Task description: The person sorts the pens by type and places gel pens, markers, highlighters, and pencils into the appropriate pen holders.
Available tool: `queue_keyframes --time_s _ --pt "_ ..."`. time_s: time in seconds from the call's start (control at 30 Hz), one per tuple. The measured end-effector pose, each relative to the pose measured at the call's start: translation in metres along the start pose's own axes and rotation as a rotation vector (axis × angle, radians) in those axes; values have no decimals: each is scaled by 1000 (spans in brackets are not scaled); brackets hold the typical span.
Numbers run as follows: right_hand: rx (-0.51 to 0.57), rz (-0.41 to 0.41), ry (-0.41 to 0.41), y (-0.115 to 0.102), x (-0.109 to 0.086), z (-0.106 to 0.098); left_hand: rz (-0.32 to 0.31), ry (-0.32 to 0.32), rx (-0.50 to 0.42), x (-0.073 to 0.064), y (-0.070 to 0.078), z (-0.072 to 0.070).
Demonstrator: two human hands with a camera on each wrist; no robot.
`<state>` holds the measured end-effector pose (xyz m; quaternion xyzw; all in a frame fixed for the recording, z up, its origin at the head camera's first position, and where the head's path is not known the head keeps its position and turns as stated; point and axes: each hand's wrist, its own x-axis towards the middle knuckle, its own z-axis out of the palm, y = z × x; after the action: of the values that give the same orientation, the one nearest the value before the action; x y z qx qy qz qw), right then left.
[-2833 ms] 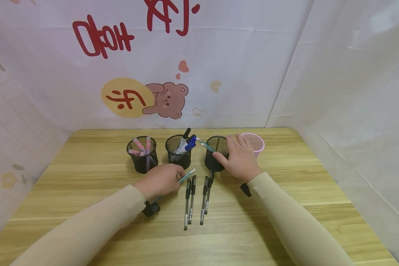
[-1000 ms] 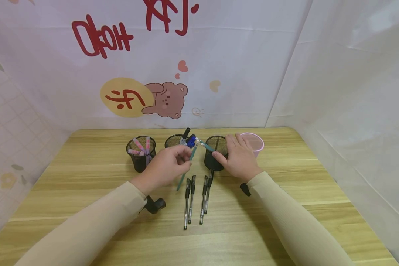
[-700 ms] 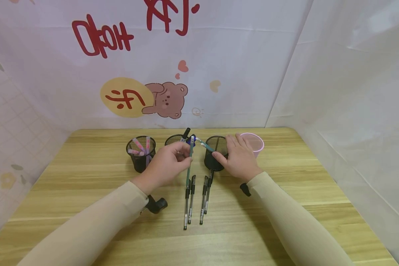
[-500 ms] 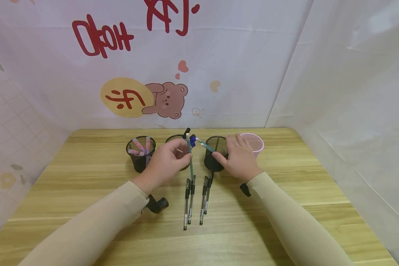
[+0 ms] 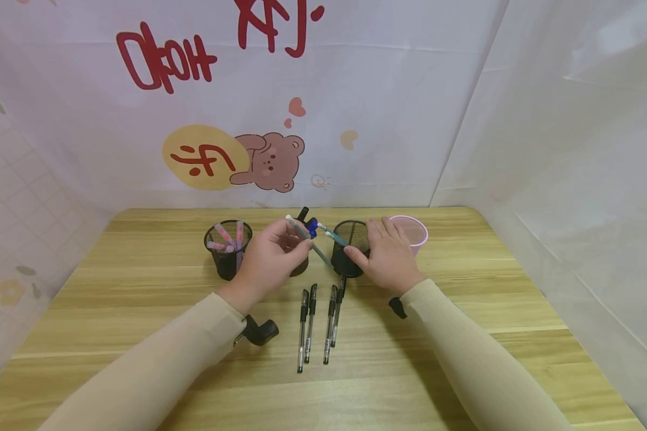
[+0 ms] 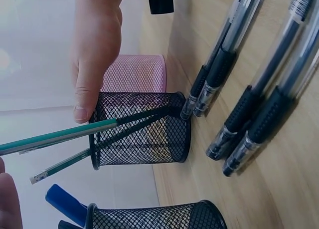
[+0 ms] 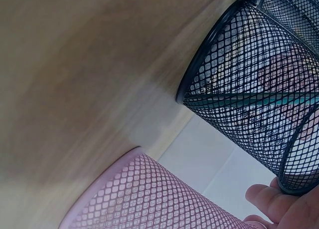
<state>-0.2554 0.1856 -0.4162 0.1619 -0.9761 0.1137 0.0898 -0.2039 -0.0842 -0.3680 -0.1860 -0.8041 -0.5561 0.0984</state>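
Note:
My left hand (image 5: 272,254) pinches a green pencil (image 5: 321,257) between thumb and fingers, in front of the second cup. The pencil slants, its white eraser end up to the left and its lower end close by the third cup, a black mesh pen cup (image 5: 347,263). Two green pencils (image 5: 338,239) lean out of that cup to the left, erasers up. My right hand (image 5: 390,254) holds the cup at its right side, thumb at the rim in the left wrist view. Its fingers (image 7: 279,201) show below the rim in the right wrist view.
At the left stands a black mesh cup (image 5: 226,263) with pink-and-purple pens. The second cup (image 5: 300,268), with blue and black markers (image 5: 313,227), is partly behind my left hand. A pink mesh cup (image 5: 417,239) stands far right. Several black gel pens (image 5: 304,335) lie in front.
My left hand has raised the pencil from low on the left toward the cups. The pencil has swung from leaning right to leaning left, lower end toward the third cup. The right hand stays put.

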Motion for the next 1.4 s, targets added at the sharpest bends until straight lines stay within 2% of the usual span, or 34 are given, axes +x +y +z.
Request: queue_keyframes --time_s 0.4,0.73,0.87,1.17,1.4 --pt "-7 9 -12 -1 0 -1 60 78 -144 1 1 5" --pt "-9 1 2 0 0 1 98 119 -266 1 -1 10" --pt "-6 2 2 0 0 1 103 115 -313 1 -2 14" --pt "-6 -5 7 1 0 1 62 93 -299 4 -13 26" --pt "-7 -1 4 0 0 0 41 118 -282 6 -18 35"
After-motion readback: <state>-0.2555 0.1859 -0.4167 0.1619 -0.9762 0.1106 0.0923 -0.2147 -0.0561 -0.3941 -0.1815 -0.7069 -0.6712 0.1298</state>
